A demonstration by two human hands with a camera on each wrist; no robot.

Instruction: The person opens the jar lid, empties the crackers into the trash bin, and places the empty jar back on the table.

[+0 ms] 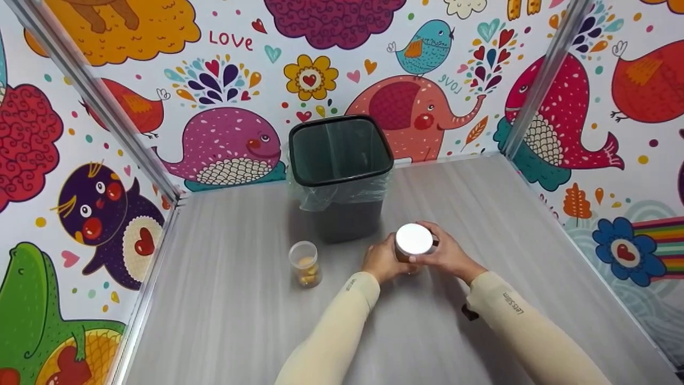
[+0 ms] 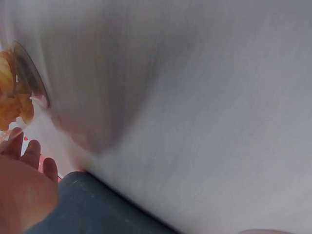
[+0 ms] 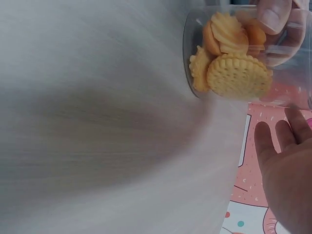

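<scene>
Both hands hold a clear plastic jar (image 3: 287, 87) of biscuits (image 3: 239, 75), topped by a white lid (image 1: 414, 238). My left hand (image 1: 383, 261) grips the jar's side; its thumb shows against the clear wall in the right wrist view. The right hand (image 1: 449, 254) has its thumb and fingers around the lid's edge. Part of the jar is hidden behind the hands in the head view. A second clear jar (image 1: 302, 254), without a lid and with some biscuits inside, stands on the table to the left of the hands.
Behind the hands stands a dark bin (image 1: 350, 216) with a translucent liner folded over its rim. The grey table (image 1: 230, 321) is bounded by walls with cartoon animals (image 1: 232, 144). A small black object (image 1: 470, 313) shows beside the right sleeve.
</scene>
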